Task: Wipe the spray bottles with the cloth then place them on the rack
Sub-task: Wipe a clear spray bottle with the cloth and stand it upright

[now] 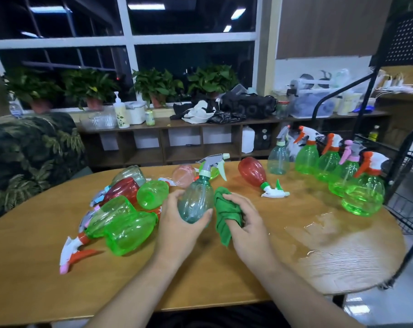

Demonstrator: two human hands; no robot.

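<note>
The teal spray bottle (196, 200) is upright above the middle of the wooden surface (200, 280), with the left hand (177, 223) curling its fingers round the lower body. Just beside it, the right hand (245, 223) bunches the green cloth (224, 209), fingers wrapped round it. A heap of bottles (127, 223) lies to the left, and a red bottle (251, 171) lies beyond. A row of upright green bottles (363, 195) stands near the black wire rack (409, 209).

My bottle (196, 200) is ribbed teal with a grey trigger (210, 161), my cloth (225, 210) plain green, the sofa (35, 147) at upper left leaf-patterned.
</note>
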